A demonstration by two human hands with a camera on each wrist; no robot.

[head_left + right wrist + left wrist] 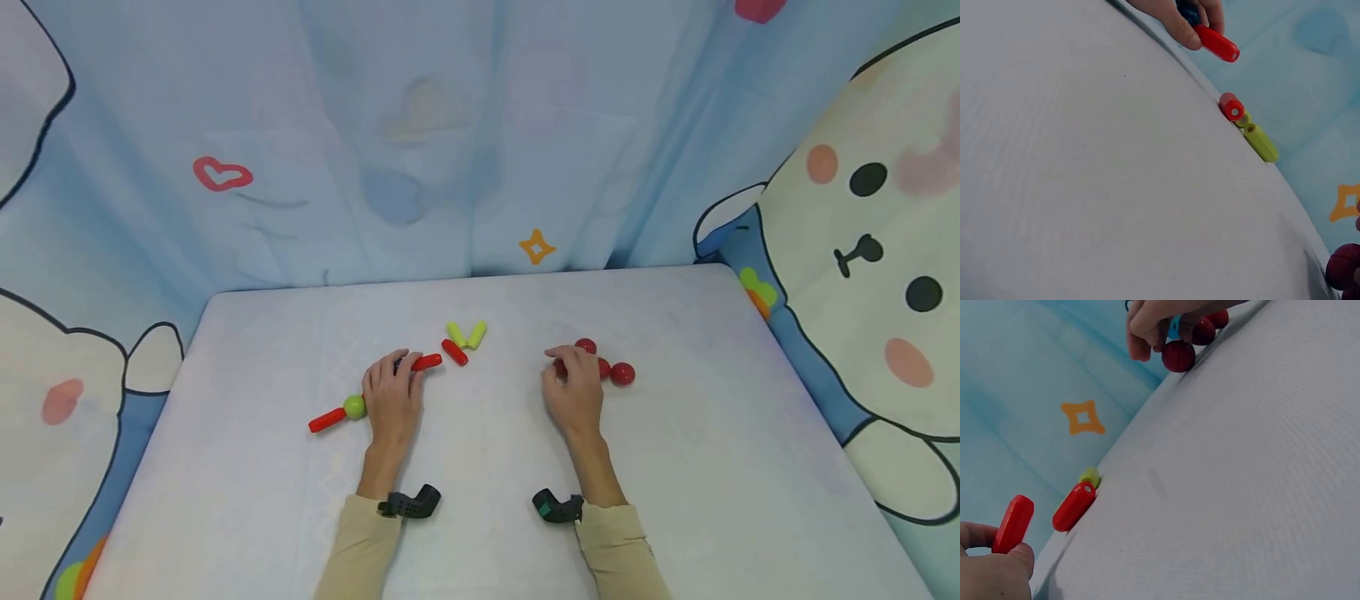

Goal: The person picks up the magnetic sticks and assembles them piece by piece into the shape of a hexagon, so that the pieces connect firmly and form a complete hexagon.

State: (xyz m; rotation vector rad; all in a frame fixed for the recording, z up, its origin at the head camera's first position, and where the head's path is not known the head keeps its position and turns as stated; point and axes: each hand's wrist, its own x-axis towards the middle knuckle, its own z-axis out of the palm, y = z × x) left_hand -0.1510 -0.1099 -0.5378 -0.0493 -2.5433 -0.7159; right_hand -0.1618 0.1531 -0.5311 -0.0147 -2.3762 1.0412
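My left hand (392, 398) pinches a red plastic rod (427, 362), whose end points to the right. In the right wrist view a dark blue piece (1189, 11) sits at that rod's inner end, partly covered by fingers. Left of the hand, a green ball (355, 407) joins another red rod (327, 420); whether this links to the held rod is hidden. My right hand (576, 396) holds a dark red ball (1179, 356) between curled fingers. More dark red balls (622, 373) lie beside and behind that hand.
Between the hands, toward the back, a loose red rod (454, 352) lies close to two yellow-green rods (477, 335). A white cloth covers the table (480, 467). A blue patterned curtain (420, 167) hangs behind its far edge.
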